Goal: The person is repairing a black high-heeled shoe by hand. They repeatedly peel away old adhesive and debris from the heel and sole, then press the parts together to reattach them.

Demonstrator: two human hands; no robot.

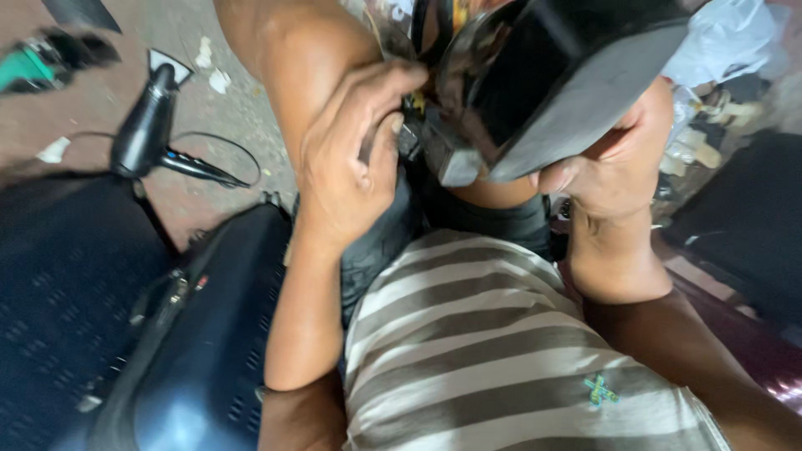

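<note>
The black shoe [551, 79] sat sole-up over the person's lap, centre far. The right hand [614, 159] gripped its underside from the right. The left hand [351, 159] pinched closed on the shoe's near-left edge. A black hairdryer [150, 125] lay far left on the floor [75, 108].

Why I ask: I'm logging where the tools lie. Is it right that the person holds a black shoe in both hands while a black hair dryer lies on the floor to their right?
Not quite. The head view shows the hair dryer on the floor to the person's left, not right. The left hand and right hand do hold the black shoe.
</note>
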